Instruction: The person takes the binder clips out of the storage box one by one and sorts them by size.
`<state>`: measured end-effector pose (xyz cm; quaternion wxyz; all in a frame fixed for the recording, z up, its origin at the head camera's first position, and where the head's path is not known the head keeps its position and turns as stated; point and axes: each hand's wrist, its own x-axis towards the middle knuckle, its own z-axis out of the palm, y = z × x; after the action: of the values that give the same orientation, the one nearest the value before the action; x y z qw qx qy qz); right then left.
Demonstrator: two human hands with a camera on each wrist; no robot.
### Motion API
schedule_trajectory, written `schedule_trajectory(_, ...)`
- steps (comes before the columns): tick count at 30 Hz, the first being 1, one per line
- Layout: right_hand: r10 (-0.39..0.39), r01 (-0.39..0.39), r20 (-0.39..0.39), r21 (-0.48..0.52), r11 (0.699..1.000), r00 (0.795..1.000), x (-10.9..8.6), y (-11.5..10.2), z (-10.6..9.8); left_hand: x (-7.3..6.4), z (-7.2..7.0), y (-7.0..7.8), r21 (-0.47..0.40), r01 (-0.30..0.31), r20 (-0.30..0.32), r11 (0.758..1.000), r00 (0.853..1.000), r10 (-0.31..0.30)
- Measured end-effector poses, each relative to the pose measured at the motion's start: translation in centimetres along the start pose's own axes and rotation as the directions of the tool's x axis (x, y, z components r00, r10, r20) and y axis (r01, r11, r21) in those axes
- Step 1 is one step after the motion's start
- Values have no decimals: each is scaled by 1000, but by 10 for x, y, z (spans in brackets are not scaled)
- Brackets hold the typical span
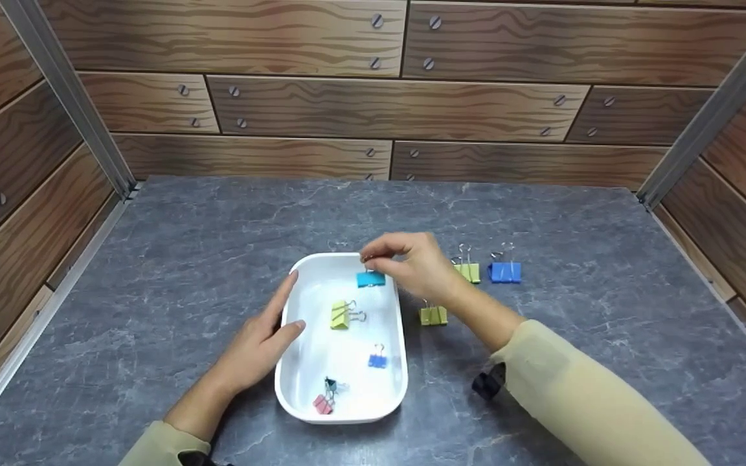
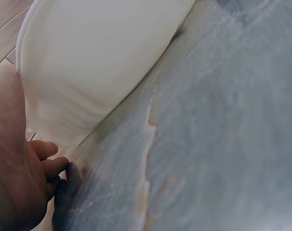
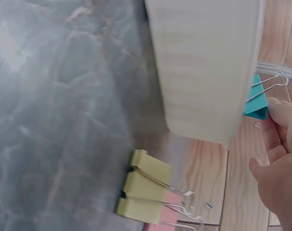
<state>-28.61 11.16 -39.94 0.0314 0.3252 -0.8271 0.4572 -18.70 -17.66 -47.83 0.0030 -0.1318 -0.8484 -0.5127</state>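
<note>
A white tray (image 1: 344, 359) sits on the table near the middle. My left hand (image 1: 253, 349) holds its left side, thumb over the rim and index finger lying along the edge. At the tray's far right corner, my right hand (image 1: 418, 265) pinches a teal binder clip (image 1: 371, 279) by its wire handle. The clip hangs upright over the tray's inside. In the tray lie a yellow binder clip (image 1: 339, 316), a small blue clip (image 1: 377, 360), a pink clip (image 1: 323, 405) and a dark green clip (image 1: 330, 384).
Right of the tray stand two yellow binder clips, one nearer (image 1: 434, 316) and one farther (image 1: 470, 272), with a larger blue clip (image 1: 506, 272) beside them. A pink clip (image 3: 171, 204) shows in the right wrist view. Wood-patterned walls (image 1: 373, 107) enclose the table.
</note>
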Motion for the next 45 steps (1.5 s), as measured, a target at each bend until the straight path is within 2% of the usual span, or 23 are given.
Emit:
schedule_trajectory(12, 53, -44, -86, 107, 993, 995, -10, -13, -39, 0, 0, -2, 18, -12, -10, 1000, 1000, 12)
schedule_trajectory(20, 56, -41, -125, 122, 992, 991, -24, -4, -68, 0, 0, -1, 27, 9, -17, 1000, 1000, -8)
schedule_trajectory(28, 152, -143, -123, 78, 987, 981, -41, 10, -93, 0, 0, -1, 26, 2, -13, 1000, 1000, -1)
schedule_trajectory(38, 235, -231, -86, 47, 972, 968, -58, 28, -106, -1, 0, -1, 8, -14, -14, 1000, 1000, 14)
schedule_trajectory(45, 273, -269, -72, 59, 961, 959, -69, 42, -106, -1, -1, 0, 9, 10, -6, 1000, 1000, -10)
